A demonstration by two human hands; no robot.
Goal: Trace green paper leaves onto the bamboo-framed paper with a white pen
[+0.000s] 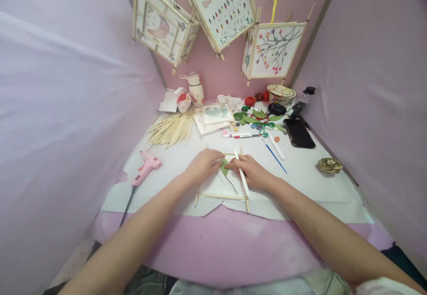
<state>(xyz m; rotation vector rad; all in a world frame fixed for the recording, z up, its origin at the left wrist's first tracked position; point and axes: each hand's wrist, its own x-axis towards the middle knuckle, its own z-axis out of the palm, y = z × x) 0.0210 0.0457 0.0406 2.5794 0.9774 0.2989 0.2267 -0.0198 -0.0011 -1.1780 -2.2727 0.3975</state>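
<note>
A small panel of white paper point(211, 186) in a thin wooden-stick frame point(220, 196) lies flat in front of me. On it is a green leaf point(224, 169), with a thin dark line running from its lower tip. My left hand point(206, 163) rests over the panel's left side, its bent fingertips holding the leaf's upper left edge down. From the right, my right hand point(251, 170) touches the leaf with its fingertips. A white pen point(243, 177) is tucked in that same hand, slanting down towards the panel's right side.
A pink glue gun point(147, 168) with a cord lies left, near a pile of wooden sticks point(171, 128). Behind are loose leaves point(248, 118), a blue paintbrush point(275, 156) and a black phone point(299, 133). A woven bowl point(329, 165) sits right. Paper lanterns point(276, 51) hang above.
</note>
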